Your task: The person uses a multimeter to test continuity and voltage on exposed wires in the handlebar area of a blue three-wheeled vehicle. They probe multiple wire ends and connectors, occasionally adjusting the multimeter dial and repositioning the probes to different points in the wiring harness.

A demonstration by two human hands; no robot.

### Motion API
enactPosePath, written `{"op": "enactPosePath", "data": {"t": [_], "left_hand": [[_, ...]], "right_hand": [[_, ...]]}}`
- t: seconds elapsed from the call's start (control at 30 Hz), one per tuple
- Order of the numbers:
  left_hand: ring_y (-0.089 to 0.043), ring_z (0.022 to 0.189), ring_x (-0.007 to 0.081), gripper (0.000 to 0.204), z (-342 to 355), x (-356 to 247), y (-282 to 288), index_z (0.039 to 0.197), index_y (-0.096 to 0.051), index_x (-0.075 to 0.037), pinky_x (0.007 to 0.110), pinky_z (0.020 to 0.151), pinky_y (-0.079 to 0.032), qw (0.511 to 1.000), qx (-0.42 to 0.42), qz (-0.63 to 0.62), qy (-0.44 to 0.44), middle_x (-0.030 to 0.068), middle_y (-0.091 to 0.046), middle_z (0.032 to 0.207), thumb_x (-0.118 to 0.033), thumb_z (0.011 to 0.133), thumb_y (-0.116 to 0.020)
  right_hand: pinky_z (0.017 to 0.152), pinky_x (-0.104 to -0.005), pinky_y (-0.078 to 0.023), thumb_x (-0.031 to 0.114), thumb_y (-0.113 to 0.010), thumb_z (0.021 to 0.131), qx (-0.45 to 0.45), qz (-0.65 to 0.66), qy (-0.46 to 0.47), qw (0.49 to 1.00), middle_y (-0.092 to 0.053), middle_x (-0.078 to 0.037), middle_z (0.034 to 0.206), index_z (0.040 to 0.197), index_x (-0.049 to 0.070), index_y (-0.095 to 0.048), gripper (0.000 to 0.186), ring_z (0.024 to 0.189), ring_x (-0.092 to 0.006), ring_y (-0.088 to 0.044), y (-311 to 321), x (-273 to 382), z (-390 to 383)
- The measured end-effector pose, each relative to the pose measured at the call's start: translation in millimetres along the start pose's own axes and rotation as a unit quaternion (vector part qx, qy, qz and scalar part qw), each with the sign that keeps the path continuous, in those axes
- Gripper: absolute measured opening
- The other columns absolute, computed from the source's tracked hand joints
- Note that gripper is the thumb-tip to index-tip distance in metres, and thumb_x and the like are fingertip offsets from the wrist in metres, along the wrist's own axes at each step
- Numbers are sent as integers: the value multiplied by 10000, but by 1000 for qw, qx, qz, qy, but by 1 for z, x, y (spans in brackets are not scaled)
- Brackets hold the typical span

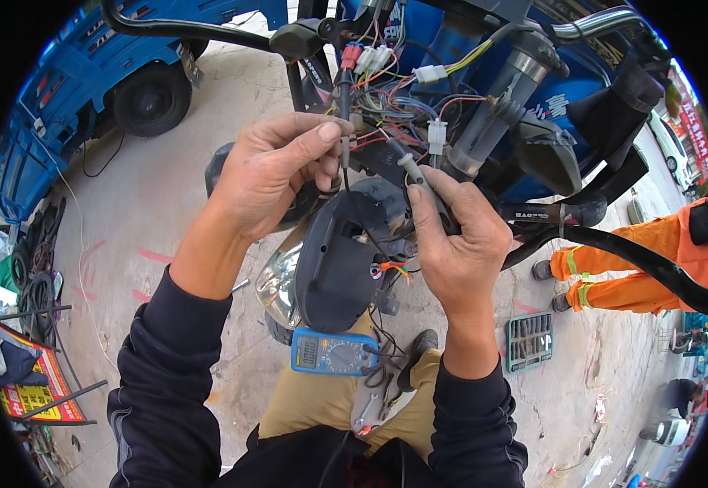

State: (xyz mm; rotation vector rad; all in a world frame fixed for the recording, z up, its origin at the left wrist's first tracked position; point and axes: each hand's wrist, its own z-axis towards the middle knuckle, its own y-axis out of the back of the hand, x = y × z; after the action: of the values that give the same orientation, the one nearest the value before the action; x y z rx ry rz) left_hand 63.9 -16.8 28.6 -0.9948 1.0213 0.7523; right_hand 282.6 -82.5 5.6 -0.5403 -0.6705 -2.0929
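Thumb and fingertips of my left hand [277,167] are closed round a slim black test probe [345,93]. It stands nearly upright, its upper end by a red connector [352,55], and a black lead hangs from its lower end. My right hand [460,232] grips a second test probe [409,167], grey and black, its tip slanting up and left toward the wires. Between and above both hands spreads a tangle of coloured wires [403,102] with white plug connectors [437,137]. A blue multimeter [334,352] rests by my thigh, its leads plugged in on the right.
Below the wires hangs a dark headlight housing [338,276] with a chrome lamp. Handlebars [199,32] and a fork tube [504,93] flank the work. A green tool tray [529,342] lies right, near a person in orange trousers [622,264]. Wrenches [366,413] lie between my legs.
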Motion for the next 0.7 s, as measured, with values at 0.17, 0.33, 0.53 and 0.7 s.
{"op": "enactPosePath", "data": {"t": [0.17,0.33,0.53,0.7], "left_hand": [[-668,780,115,251,2,3,8,1166,-734,32,250,664,-557,999,-20,-47,-13,89,-723,954,-170,1027,-682],[-658,788,128,253,1,5,11,1177,-711,34,270,651,-529,998,-45,-27,-17,92,-719,983,-170,1053,-630],[-612,730,116,251,9,7,18,1193,-688,22,262,601,-487,996,-70,-55,-20,52,-676,920,-178,1056,-623],[-564,689,72,261,25,-1,20,1205,-671,-19,237,584,-461,998,-61,-30,13,-6,-606,849,-220,1038,-657]], "right_hand": [[542,-261,-447,-22,-807,833,4,-5,-4,1000,-633,-66,742,1078,1,-754,252,579,-120,-565,6,-1,-2],[550,-266,-455,-27,-803,833,1,5,4,1000,-637,-75,746,1088,-1,-750,262,593,-132,-581,9,0,-2],[574,-252,-453,3,-755,893,6,16,-55,998,-649,-59,759,1039,-21,-709,155,615,-97,-573,18,6,-7],[625,-192,-420,78,-595,1044,40,62,-146,986,-633,-36,838,1181,-56,-584,192,705,-40,-521,24,24,-7]]}}
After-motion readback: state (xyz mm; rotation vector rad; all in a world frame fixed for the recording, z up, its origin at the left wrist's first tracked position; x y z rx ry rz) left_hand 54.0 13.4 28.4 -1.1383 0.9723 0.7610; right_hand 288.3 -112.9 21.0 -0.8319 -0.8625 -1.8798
